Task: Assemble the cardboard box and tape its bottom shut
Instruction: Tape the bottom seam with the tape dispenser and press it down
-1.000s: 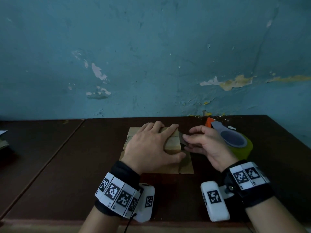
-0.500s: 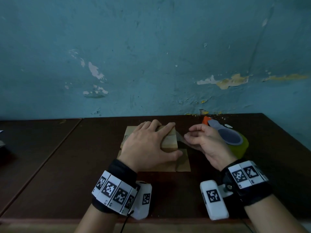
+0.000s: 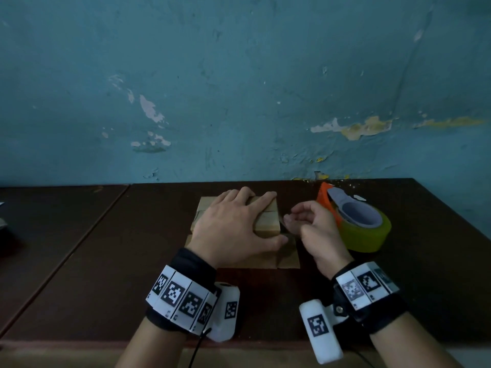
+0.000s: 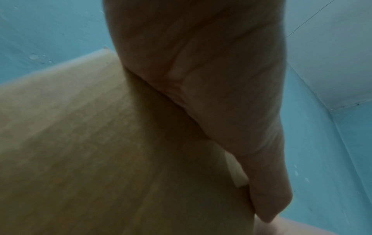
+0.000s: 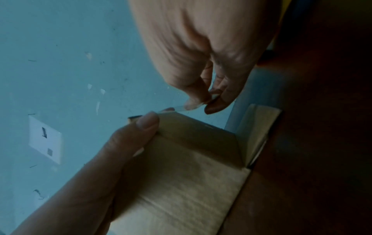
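On the dark brown worktop (image 3: 79, 261), near the far edge under a flaking teal wall (image 3: 239, 88), sits the small cardboard box (image 3: 268, 224), closed flaps up, loose flaps splayed flat toward the near side.

Left hand (image 3: 233, 227): palm down on the box top, fingers straight and spread, thumb along the near right side. Pressing, not gripping.

Right hand (image 3: 316, 227): just right of the box, fingers curled together, tips pinching a strip of clear tape (image 5: 177, 109).

Tape roll (image 3: 366, 232): olive-green, in an orange and grey dispenser (image 3: 342, 205), standing just behind the right hand.

Writing: no brand or print legible on box or roll. Both wrists carry black bands with white square-coded marker tags (image 3: 180, 296); patterns only, no readable words. White plate on the wall (image 5: 45, 138) in the right wrist view bears a dark arrow-like mark and a small grey square; not readable.

View differences:
- Head view gives the layout, but the tape strip is barely visible there.
- Right wrist view shows the pinch plainly: thumb and fingers (image 5: 217, 101) closed on the strip, which runs to the box's top edge beside the left thumb (image 5: 141, 127). Also shows a side flap (image 5: 257, 132) standing out from the box.
- Left wrist view: only the underside of the left hand (image 4: 201, 79) lying on plain cardboard (image 4: 70, 143), blurred, with wall beyond. Neither tape nor roll shows there.
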`<control>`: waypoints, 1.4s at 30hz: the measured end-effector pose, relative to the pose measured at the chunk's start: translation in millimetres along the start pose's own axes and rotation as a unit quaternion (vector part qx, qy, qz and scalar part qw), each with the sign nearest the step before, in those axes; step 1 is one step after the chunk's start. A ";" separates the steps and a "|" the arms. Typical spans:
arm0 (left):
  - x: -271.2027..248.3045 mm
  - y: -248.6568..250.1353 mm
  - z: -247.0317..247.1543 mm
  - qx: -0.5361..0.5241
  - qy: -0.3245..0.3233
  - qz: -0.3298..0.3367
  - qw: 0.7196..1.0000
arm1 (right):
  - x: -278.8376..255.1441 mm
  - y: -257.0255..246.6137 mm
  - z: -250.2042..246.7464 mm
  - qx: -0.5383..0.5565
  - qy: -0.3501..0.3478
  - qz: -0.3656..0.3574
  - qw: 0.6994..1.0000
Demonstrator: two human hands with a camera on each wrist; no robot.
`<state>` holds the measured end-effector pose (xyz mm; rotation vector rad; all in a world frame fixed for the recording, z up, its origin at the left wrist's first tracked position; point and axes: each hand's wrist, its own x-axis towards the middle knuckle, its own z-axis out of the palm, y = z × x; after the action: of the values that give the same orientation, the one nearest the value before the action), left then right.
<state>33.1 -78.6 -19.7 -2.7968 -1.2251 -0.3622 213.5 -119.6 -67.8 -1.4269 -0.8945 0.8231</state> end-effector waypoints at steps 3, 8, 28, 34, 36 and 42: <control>0.1 0.7 -0.6 0.000 0.002 -0.001 1.000 | -1.2 4.2 4.0 0.000 0.007 -0.011 1.000; -0.7 1.5 -0.7 -0.001 0.007 0.000 1.000 | -3.7 8.9 12.5 -0.015 0.003 -0.043 0.999; -1.3 0.6 2.6 -0.002 0.020 0.003 1.000 | -11.7 6.3 18.8 -0.026 -0.011 -0.084 0.996; -2.2 1.5 1.0 -0.009 0.015 0.000 1.000 | -15.3 5.0 20.8 -0.033 -0.019 -0.074 0.997; -2.5 2.0 0.1 -0.008 0.012 -0.001 1.000 | -17.6 4.8 22.4 -0.034 -0.022 -0.074 0.996; -2.1 2.8 -1.2 -0.006 0.005 -0.003 1.000 | -25.1 8.1 20.3 -0.129 -0.080 -0.053 0.987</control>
<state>33.5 -82.2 -19.0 -2.7990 -1.2334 -0.3849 184.5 -132.8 -77.3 -1.5370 -1.2252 0.7691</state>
